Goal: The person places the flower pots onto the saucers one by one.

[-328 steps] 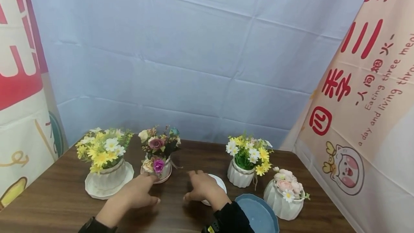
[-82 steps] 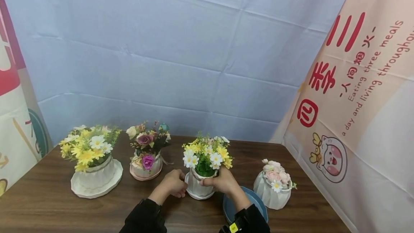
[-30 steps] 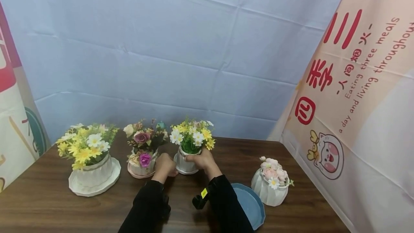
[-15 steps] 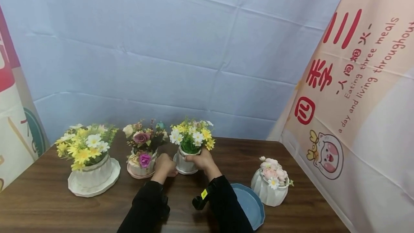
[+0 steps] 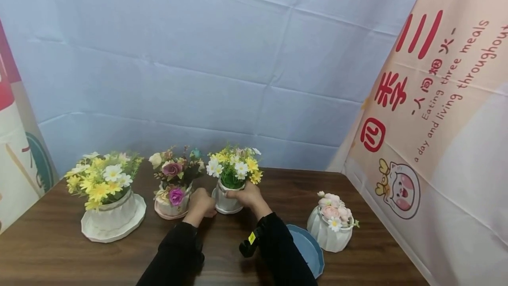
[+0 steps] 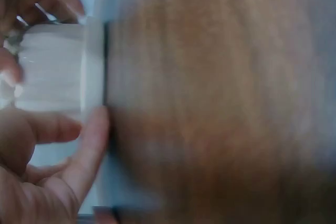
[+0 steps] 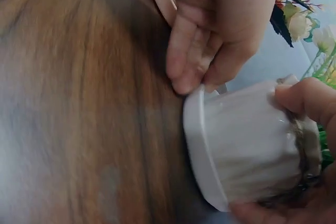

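Note:
My right hand grips a white ribbed flowerpot of yellow and white daisies near its upper rim. The pot stands upright on a small white saucer, just right of a rose pot. At the saucer's left edge, my left hand pinches the rim between thumb and fingers, as both wrist views show. In the left wrist view, the pot's wall lies between the two hands. The rose pot rests on a pink saucer, close beside my left hand.
A larger daisy pot sits on a white scalloped saucer at the left. On the right, a blue plate lies by a white pot of pink flowers. Cloth hangs behind the wooden table.
The daisy pot has gone from the right back onto the white saucer, and both have moved left beside the rose pot. During the last second, the hands stay almost still.

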Demonstrator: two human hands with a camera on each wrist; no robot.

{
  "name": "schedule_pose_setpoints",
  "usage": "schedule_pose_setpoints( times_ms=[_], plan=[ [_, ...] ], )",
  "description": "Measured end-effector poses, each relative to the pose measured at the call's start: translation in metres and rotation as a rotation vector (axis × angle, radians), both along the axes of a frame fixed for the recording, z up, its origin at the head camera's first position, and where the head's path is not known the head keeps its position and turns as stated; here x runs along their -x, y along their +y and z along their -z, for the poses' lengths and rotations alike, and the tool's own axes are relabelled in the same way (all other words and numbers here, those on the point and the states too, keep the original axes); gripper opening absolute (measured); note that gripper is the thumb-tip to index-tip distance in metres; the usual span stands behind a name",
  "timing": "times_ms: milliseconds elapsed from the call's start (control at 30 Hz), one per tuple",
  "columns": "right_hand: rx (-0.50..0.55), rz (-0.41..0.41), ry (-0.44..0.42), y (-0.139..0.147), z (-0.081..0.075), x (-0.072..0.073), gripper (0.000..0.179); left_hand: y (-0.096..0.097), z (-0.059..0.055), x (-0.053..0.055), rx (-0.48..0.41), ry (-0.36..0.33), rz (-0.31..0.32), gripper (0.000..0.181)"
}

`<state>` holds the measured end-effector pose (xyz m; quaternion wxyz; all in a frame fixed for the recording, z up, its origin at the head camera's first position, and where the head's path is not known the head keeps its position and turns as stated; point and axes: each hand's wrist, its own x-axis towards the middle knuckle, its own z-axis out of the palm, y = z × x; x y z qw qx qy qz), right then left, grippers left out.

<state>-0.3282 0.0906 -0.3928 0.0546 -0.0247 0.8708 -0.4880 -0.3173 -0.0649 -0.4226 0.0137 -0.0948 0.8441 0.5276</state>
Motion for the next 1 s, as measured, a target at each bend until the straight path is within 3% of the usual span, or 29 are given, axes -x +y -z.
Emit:
schedule_pose_setpoints(
  times_ms=[133, 267, 467, 633, 767, 1000],
  plan=[
    [-0.152, -0.08, 0.034, 0.005, -0.003, -0.001, 0.068, -0.004, -0.008, -0.008, 0.063, 0.008, 0.086, 0.005],
    [-0.263, -0.152, 0.071, 0.013, -0.009, -0.005, 0.058, -0.008, -0.017, -0.015, 0.198, 0.058, 0.199, 0.02],
    [-0.376, -0.212, 0.069, 0.02, -0.018, -0.011, 0.049, -0.016, -0.022, -0.024, 0.426, 0.213, 0.411, 0.01],
    [-0.48, -0.252, 0.076, 0.025, -0.027, -0.02, 0.065, -0.023, -0.026, -0.034, 0.516, 0.252, 0.594, 0.037],
    [-0.554, -0.256, 0.056, 0.029, -0.033, -0.03, 0.08, -0.027, -0.027, -0.044, 0.595, 0.312, 0.635, 0.041],
    [-0.734, -0.249, 0.081, 0.035, -0.036, -0.043, 0.076, -0.029, -0.031, -0.061, 0.757, 0.375, 0.615, 0.047]
  ],
)
